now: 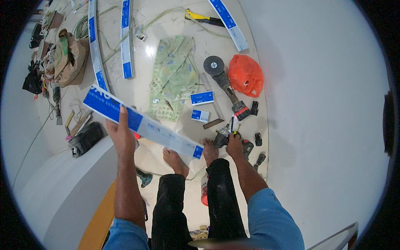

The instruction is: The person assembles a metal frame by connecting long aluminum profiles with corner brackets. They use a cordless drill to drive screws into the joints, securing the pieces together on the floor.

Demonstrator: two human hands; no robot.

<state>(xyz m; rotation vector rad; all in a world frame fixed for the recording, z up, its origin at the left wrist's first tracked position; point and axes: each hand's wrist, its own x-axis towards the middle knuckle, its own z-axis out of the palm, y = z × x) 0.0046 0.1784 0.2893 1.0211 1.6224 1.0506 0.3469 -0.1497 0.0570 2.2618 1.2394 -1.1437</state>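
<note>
My left hand (122, 135) is closed around a long flat strip (141, 123) with blue and white film, thumb on top. The strip hangs tilted in the air, its right end lower and nearer my feet. Down by the floor at the right, my right hand (235, 146) is closed on something small, dark and yellow, mostly hidden by the fingers. Right beside that hand lies a cordless drill (221, 138), partly covered by it. Two short blue and white cut pieces, an upper one (201, 98) and a lower one (200, 116), lie just beyond.
An angle grinder (227, 87) and red plastic bag (246, 75) lie near the right wall. A try square (213, 123) rests by the cut pieces, beside a green patterned cloth (173, 75). More long strips (126, 41) and a yellow-black tool (202, 17) lie farther off. Bags (71, 58) stand left.
</note>
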